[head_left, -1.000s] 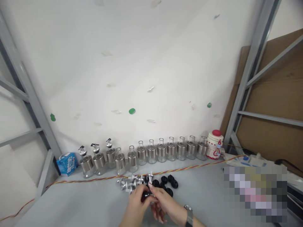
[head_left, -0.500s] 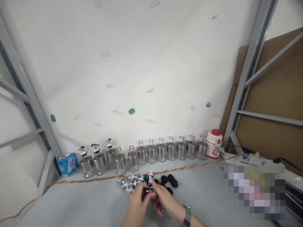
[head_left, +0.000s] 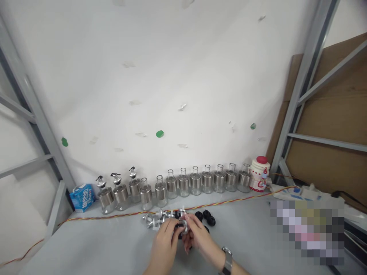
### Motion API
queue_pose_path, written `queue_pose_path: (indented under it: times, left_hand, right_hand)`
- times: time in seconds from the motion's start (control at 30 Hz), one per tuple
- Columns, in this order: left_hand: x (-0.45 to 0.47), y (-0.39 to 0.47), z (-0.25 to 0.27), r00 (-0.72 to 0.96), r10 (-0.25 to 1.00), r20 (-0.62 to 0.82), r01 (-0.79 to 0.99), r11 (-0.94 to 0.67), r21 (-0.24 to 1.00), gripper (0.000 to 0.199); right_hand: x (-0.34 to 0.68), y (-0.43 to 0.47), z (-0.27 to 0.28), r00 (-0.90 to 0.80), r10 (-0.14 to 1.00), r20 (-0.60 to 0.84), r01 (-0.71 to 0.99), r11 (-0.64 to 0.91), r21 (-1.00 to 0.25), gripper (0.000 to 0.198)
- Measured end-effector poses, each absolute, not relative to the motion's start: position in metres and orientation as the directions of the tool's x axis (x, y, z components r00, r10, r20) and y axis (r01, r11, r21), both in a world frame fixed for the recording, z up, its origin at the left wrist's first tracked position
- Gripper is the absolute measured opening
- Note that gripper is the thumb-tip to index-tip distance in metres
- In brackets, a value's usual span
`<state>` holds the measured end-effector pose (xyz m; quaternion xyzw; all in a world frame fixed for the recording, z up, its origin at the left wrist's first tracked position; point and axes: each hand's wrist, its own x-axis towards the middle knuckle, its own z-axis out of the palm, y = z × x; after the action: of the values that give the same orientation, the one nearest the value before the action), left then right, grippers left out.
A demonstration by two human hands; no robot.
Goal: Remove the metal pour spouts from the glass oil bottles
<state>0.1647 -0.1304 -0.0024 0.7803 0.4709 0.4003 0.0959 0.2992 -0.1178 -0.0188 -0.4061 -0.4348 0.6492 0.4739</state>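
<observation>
Close to the front of the table, my left hand [head_left: 164,238] and my right hand [head_left: 200,238] meet around a pourer spout [head_left: 184,227] with a silver collar and a black part. My left fingers pinch its black end, while the fingers of my right hand close on the silver side. Part of the spout is hidden by my fingers. Just behind my hands lies a pile of silver and white spout pieces [head_left: 156,219]. Several round black stoppers [head_left: 210,220] lie to the right of the pile.
Several glass bottles with metal sleeves [head_left: 195,179] line the wall. The three leftmost bottles [head_left: 106,198] carry spouts. A blue box [head_left: 82,198] stands left, a white jar with a red lid [head_left: 259,173] right. A twisted red-yellow wire [head_left: 229,201] crosses the table [head_left: 114,244].
My hands have shifted slightly away from me, toward the pile. The spout between them has turned, and its silver collar now shows.
</observation>
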Motion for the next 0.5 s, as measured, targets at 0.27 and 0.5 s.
queue_pose_path:
  times: [0.27,0.5]
  left_hand:
    - [0.136,-0.111,0.007,0.337,0.688,0.643,0.672,-0.654,0.347,0.021]
    - [0.149,-0.122,0.011,0.506,0.609,0.611,0.679,-0.718,0.152,0.023]
  right_hand:
    - [0.315,-0.121,-0.01,-0.476,0.87,0.131,-0.12,0.083,-0.989,0.072]
    - [0.307,-0.135,-0.002,-0.265,0.933,0.244,0.409,0.338,-0.848,0.022]
